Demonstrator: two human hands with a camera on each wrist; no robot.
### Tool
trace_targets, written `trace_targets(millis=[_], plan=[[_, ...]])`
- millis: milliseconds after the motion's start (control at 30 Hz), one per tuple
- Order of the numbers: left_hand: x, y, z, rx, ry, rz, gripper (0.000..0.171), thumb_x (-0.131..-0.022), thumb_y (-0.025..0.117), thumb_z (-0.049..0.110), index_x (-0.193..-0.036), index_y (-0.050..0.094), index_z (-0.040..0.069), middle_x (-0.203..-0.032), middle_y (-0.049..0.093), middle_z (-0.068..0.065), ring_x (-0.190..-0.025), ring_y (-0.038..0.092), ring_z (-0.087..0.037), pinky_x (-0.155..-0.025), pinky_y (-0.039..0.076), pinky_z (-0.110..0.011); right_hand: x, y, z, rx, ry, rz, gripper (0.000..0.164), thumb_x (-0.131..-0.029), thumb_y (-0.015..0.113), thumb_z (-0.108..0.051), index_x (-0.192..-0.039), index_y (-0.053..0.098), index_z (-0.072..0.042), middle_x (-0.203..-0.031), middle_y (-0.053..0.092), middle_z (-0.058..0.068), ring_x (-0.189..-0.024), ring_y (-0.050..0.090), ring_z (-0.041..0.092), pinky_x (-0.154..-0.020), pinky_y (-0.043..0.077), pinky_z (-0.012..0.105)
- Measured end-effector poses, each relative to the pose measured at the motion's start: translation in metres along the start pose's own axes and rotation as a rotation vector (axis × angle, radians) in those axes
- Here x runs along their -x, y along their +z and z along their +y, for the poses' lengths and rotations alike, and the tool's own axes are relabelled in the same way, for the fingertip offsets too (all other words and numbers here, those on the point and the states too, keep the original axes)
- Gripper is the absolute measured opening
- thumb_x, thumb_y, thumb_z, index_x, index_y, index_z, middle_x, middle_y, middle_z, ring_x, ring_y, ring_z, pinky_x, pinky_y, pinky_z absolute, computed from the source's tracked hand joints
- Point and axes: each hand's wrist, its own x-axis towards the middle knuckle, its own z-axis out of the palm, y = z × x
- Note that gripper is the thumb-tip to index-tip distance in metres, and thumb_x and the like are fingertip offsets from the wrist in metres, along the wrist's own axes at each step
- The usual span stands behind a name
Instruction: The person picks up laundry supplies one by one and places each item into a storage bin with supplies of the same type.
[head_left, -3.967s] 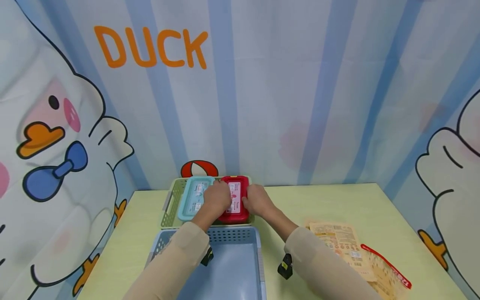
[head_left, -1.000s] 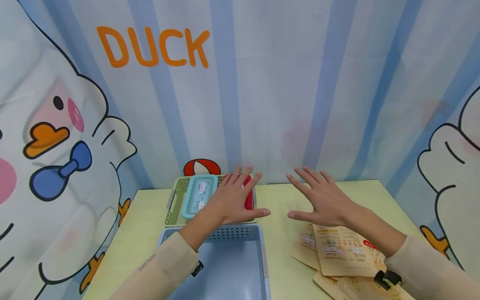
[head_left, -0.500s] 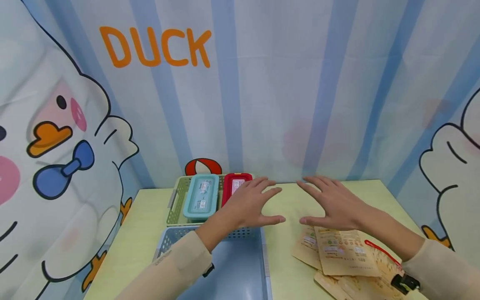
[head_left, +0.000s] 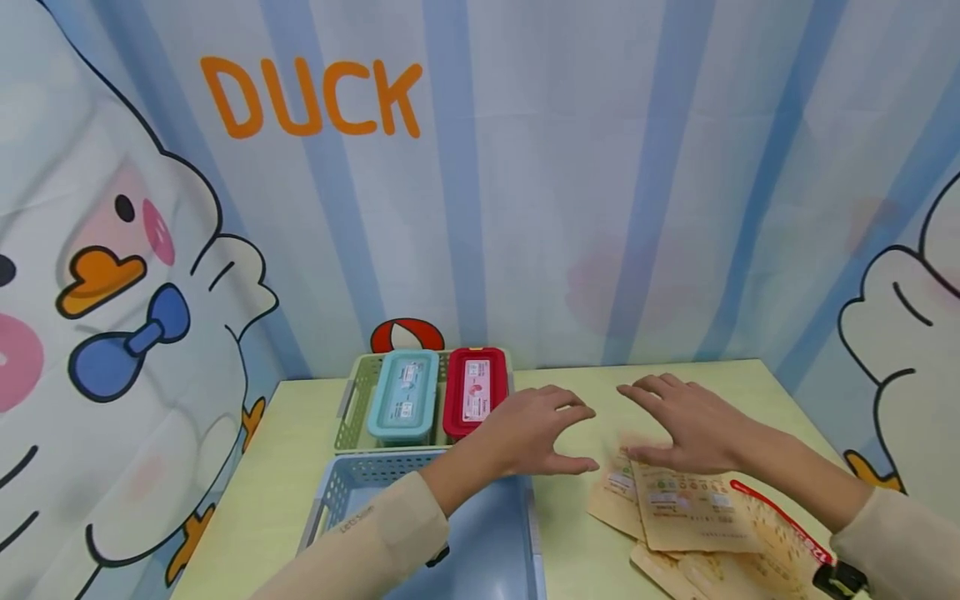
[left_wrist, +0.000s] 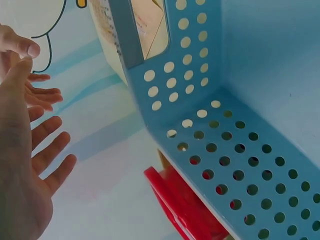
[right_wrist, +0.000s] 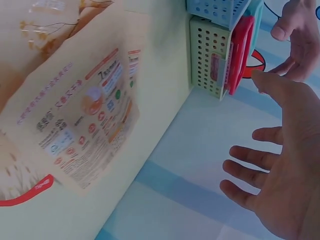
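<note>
My left hand (head_left: 528, 429) is in the air right of the red-lidded food box, fingers spread and holding nothing. To its right, my right hand (head_left: 693, 425) hovers over the kraft paper bags (head_left: 697, 512), likewise with nothing in it. The palms face each other with a gap between. The red-lidded box (head_left: 476, 383) and a teal-lidded box (head_left: 403, 396) sit side by side in a green basket (head_left: 352, 417) at the back. In the right wrist view, the printed front of one bag (right_wrist: 95, 110) shows below and left of the hand.
A larger blue basket (head_left: 487, 542) stands in front of the green one, partly covered by the left sleeve. Its holed wall (left_wrist: 225, 160) fills much of the left wrist view. A red-edged bag (head_left: 780, 517) lies among the bags, near the right sleeve. A striped curtain backs the table (head_left: 570, 383).
Four seconds ago both hands were at the red-lidded box; they have since let go and lifted away. Over the last second both drift right, fingers bending slightly, uncovering the red lid.
</note>
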Motion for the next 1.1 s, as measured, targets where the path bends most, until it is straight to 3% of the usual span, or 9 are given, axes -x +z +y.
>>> trace_targets(millis=[233, 433, 600, 733, 867, 1000, 1100], plan=[[-0.009, 0.010, 0.003, 0.034, 0.097, -0.021, 0.061, -0.095, 0.068, 0.065, -0.140, 0.069, 0.024, -0.137, 0.068, 0.006, -0.128, 0.061, -0.009, -0.106, 0.050, -0.025, 0.013, 0.007, 0.010, -0.037, 0.021, -0.041, 0.075, -0.098, 0.069, -0.058, -0.148, 0.056, -0.004, -0.138, 0.061, 0.017, -0.120, 0.063, 0.037, -0.086, 0.057, 0.055], [-0.018, 0.021, 0.013, 0.030, 0.109, -0.162, 0.068, -0.097, 0.061, 0.070, -0.147, 0.063, 0.025, -0.141, 0.064, 0.007, -0.131, 0.059, -0.008, -0.108, 0.049, -0.026, 0.024, 0.016, 0.019, -0.057, 0.068, -0.102, 0.068, -0.095, 0.076, -0.053, -0.141, 0.059, -0.005, -0.125, 0.063, 0.011, -0.099, 0.065, 0.026, -0.069, 0.054, 0.041], [-0.022, 0.032, 0.023, 0.022, 0.132, -0.259, 0.070, -0.098, 0.057, 0.073, -0.150, 0.059, 0.027, -0.143, 0.062, 0.008, -0.131, 0.058, -0.007, -0.106, 0.050, -0.025, 0.035, 0.021, 0.028, -0.083, 0.134, -0.254, 0.058, -0.094, 0.079, -0.043, -0.136, 0.059, -0.007, -0.120, 0.063, 0.012, -0.095, 0.065, 0.028, -0.063, 0.051, 0.039], [-0.024, 0.039, 0.030, 0.057, 0.165, -0.275, 0.067, -0.098, 0.059, 0.072, -0.146, 0.063, 0.026, -0.140, 0.063, 0.009, -0.125, 0.061, -0.004, -0.100, 0.052, -0.022, 0.043, 0.025, 0.033, -0.138, 0.163, -0.357, 0.042, -0.095, 0.079, -0.032, -0.126, 0.061, -0.010, -0.116, 0.064, 0.012, -0.094, 0.066, 0.030, -0.065, 0.053, 0.043], [-0.028, 0.042, 0.037, 0.063, 0.202, -0.268, 0.064, -0.098, 0.061, 0.070, -0.144, 0.065, 0.025, -0.136, 0.064, 0.011, -0.116, 0.063, 0.000, -0.094, 0.053, -0.018, 0.047, 0.029, 0.035, -0.180, 0.188, -0.405, 0.032, -0.095, 0.079, -0.030, -0.118, 0.063, -0.015, -0.110, 0.062, 0.005, -0.086, 0.063, 0.023, -0.065, 0.052, 0.042], [-0.034, 0.047, 0.046, -0.002, 0.256, -0.262, 0.063, -0.098, 0.061, 0.069, -0.143, 0.065, 0.025, -0.130, 0.064, 0.011, -0.104, 0.064, 0.002, -0.084, 0.053, -0.015, 0.053, 0.032, 0.031, -0.187, 0.176, -0.420, 0.025, -0.096, 0.078, -0.031, -0.112, 0.064, -0.019, -0.104, 0.058, 0.000, -0.079, 0.058, 0.015, -0.064, 0.049, 0.039], [-0.039, 0.051, 0.055, -0.050, 0.276, -0.296, 0.061, -0.098, 0.061, 0.069, -0.142, 0.065, 0.027, -0.128, 0.063, 0.012, -0.097, 0.063, 0.002, -0.077, 0.053, -0.015, 0.056, 0.034, 0.027, -0.185, 0.158, -0.429, 0.019, -0.097, 0.075, -0.031, -0.106, 0.063, -0.020, -0.100, 0.057, 0.000, -0.073, 0.054, 0.013, -0.062, 0.047, 0.038]])
